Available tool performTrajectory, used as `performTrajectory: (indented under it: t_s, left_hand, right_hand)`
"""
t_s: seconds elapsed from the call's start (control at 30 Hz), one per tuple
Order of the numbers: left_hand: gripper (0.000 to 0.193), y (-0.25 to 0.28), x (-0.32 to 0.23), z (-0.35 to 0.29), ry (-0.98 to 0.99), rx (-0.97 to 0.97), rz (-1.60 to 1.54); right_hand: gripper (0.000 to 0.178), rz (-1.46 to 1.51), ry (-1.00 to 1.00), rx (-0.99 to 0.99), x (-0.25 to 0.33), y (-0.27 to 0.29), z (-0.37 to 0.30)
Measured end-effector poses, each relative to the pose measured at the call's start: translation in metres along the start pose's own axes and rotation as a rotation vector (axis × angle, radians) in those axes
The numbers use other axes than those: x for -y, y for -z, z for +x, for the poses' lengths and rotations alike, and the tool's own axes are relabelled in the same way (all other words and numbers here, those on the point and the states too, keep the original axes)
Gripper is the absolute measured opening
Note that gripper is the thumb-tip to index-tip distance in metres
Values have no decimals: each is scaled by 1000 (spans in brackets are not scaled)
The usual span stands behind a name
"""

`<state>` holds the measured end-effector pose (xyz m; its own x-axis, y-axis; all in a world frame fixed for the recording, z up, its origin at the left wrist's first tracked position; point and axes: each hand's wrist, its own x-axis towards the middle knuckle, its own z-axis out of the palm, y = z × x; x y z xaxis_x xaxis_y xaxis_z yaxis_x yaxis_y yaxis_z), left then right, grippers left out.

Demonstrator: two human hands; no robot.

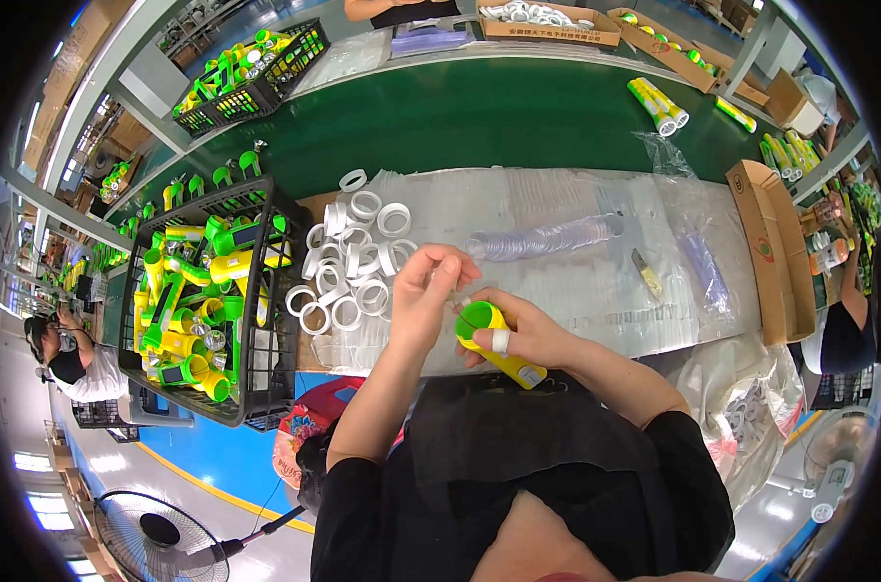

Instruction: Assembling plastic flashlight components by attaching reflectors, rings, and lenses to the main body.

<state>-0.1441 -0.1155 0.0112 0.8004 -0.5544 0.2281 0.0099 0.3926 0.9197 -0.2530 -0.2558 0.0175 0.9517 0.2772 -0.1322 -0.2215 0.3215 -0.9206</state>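
My right hand (pixel 535 335) is wrapped round a yellow flashlight body (pixel 514 367) with a green inside, its open end tilted up toward my left hand. A white band circles a digit of that hand. My left hand (pixel 427 293) is closed in a pinch just above the open end. Something small and thin seems to be between its fingertips, too fine to make out. Beside my left hand lies a loose pile of white rings (pixel 365 254). Beyond both hands, a long row of overlapping clear plastic discs (pixel 547 241) stretches to the right.
At the left, a black crate (pixel 249 330) holds yellow and green flashlight parts. A utility knife (pixel 647 275) and more clear discs (pixel 704 267) lie right, by a cardboard box (pixel 772 254). Finished-looking flashlights (pixel 657 105) rest on the green belt (pixel 518 121). Other people work around.
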Motion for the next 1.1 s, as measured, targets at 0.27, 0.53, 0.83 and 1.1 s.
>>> performTrajectory:
  t_s: [0.27,0.53,0.83,1.1]
  left_hand:
    - [40,-2,-5,-15,-170,190,408]
    - [51,9,38,29,-100,10,888]
    - [57,18,44,27,-196,7,1053]
    - [36,-12,-5,-1,-358,298,703]
  right_hand:
    - [44,111,100,-111,-19,-3,20]
    - [37,200,193,-384,-9,22,4]
    - [40,180,192,-348,-4,29,-5]
    - [40,29,159,-208,1,21,2]
